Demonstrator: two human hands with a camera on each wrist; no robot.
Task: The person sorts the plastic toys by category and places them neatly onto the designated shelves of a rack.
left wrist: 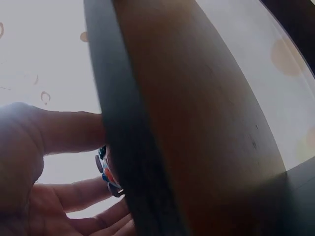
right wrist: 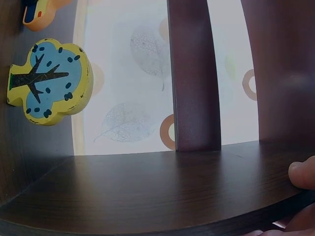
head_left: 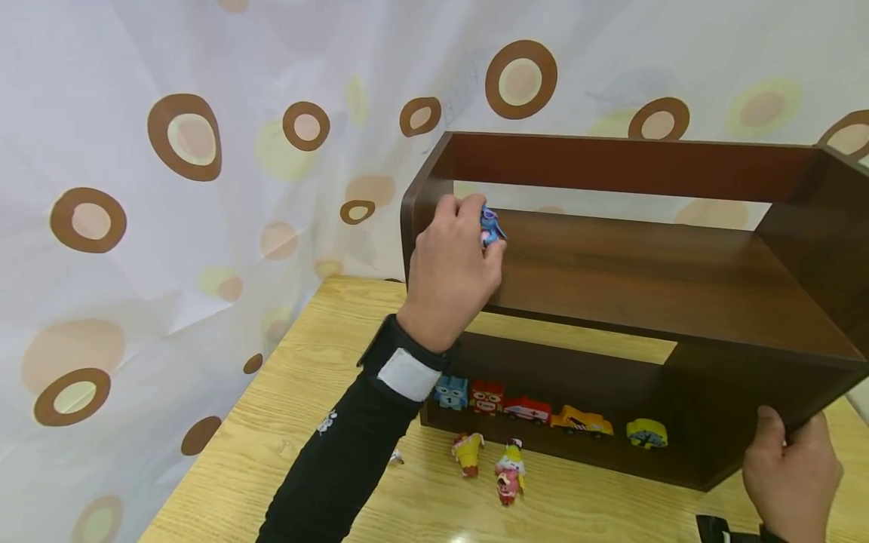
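Observation:
My left hand (head_left: pixel 451 264) grips a small blue figurine (head_left: pixel 492 226) at the left end of the upper level of a dark brown shelf (head_left: pixel 631 260). In the left wrist view, the side panel (left wrist: pixel 140 118) hides most of the figurine (left wrist: pixel 109 174), which shows between thumb and fingers. At the lower right, my right hand (head_left: pixel 793 467) holds the shelf's right side panel by its front edge, thumb on the inner face. The right wrist view shows that thumb (right wrist: pixel 302 174) against the dark panel (right wrist: pixel 138 191).
On the lower level stand a blue owl block (head_left: pixel 451 393), a red owl block (head_left: pixel 486 397), a toy ambulance (head_left: pixel 527 409), a yellow toy truck (head_left: pixel 581 421) and a yellow tree block (head_left: pixel 646 434). Small figurines (head_left: pixel 468 454) lie on the wooden table (head_left: pixel 271 400) in front. Patterned cloth (head_left: pixel 258 68) hangs behind.

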